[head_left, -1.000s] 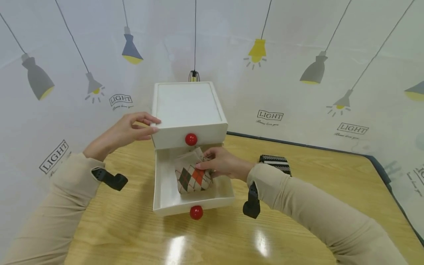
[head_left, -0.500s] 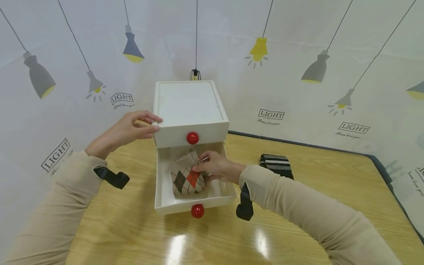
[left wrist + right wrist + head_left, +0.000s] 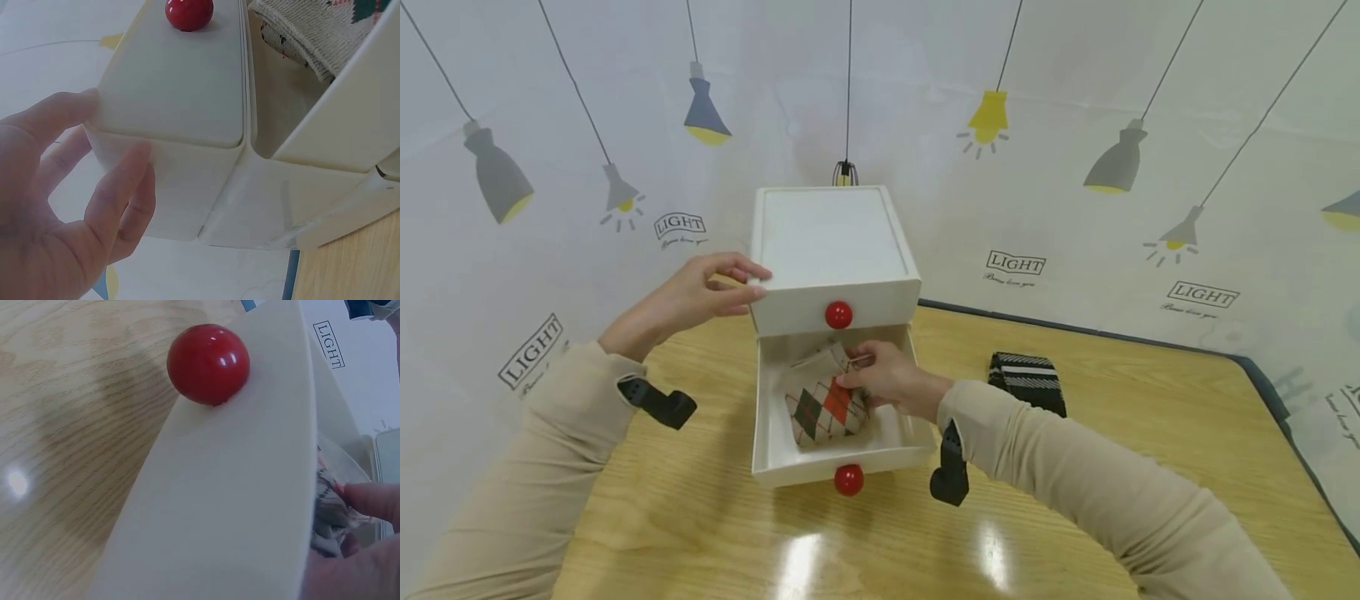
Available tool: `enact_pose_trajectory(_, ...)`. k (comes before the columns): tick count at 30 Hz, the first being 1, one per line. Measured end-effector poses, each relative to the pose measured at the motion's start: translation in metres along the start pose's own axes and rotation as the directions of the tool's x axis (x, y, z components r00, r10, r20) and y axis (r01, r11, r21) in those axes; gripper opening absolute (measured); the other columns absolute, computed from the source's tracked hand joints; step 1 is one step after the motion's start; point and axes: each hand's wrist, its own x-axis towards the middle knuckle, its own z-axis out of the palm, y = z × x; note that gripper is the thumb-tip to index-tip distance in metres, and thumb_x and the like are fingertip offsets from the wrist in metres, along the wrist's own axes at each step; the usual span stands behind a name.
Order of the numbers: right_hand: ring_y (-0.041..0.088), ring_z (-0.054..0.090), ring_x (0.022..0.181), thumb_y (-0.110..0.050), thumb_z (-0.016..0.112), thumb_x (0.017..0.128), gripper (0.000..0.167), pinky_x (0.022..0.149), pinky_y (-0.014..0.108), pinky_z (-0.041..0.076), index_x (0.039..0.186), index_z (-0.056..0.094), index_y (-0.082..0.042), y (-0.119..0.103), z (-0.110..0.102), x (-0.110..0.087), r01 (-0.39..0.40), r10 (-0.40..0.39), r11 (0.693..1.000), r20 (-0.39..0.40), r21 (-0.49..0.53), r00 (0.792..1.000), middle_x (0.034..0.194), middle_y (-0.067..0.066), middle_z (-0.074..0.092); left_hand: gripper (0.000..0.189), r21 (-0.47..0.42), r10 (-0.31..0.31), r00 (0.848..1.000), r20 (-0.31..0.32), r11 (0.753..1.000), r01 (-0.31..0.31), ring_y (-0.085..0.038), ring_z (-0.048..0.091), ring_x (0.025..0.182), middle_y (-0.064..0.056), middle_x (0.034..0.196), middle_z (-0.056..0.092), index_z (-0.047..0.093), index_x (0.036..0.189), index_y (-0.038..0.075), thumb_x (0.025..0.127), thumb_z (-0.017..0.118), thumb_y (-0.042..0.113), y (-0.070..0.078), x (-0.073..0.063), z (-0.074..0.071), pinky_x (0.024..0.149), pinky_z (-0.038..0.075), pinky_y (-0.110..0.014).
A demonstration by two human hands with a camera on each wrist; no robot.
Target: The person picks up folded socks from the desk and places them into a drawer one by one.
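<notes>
Head view: fairly bright, soft, even light. Two blown glare spots on the glossy table point(image 3: 715, 533), bottom edge, so light's from above. Diffuse shadow just left of the white drawer unit point(image 3: 831, 237). Wide-angle stretch toward the edges; small script on the backdrop point(image 3: 925, 50) is too soft to read. Both wrist views: dimmer, cooler, hazy, low contrast. Right wrist: one glare spot on wood, pinpoint highlights on the lower red knob point(image 3: 208, 364), argyle fabric point(image 3: 330, 509) murky.
</notes>
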Motion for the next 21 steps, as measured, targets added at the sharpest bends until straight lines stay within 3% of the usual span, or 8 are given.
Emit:
enact_pose_trajectory(10,0.026,0.051,0.102,-0.005,0.062,0.081,0.048,0.079,0.039,0.051,0.125,0.043,-0.003,0.001,-0.001,-0.002,0.052,-0.054,0.998,-0.051,-0.047,0.997,0.115,0.014,0.05,0.044,0.002,0.0,1.0,0.016,1.0,0.0,-0.03,0.052,0.099,-0.016,0.112,0.041,0.047,0.12,0.001,0.087,0.057,0.028,-0.001,0.001,-0.001,0.081,0.05,-0.029)
enact_pose_trajectory(21,0.029,0.042,0.116,-0.005,0.059,0.083,0.052,0.095,0.047,0.038,0.131,0.037,-0.001,0.006,-0.014,-0.01,0.145,-0.144,0.987,0.026,-0.065,0.989,0.128,0.018,0.043,0.042,0.006,-0.003,1.0,0.005,1.0,0.003,-0.029,0.052,0.099,-0.016,0.112,0.042,0.048,0.119,0.002,0.087,0.057,0.027,-0.002,0.001,0.0,0.081,0.05,-0.029)
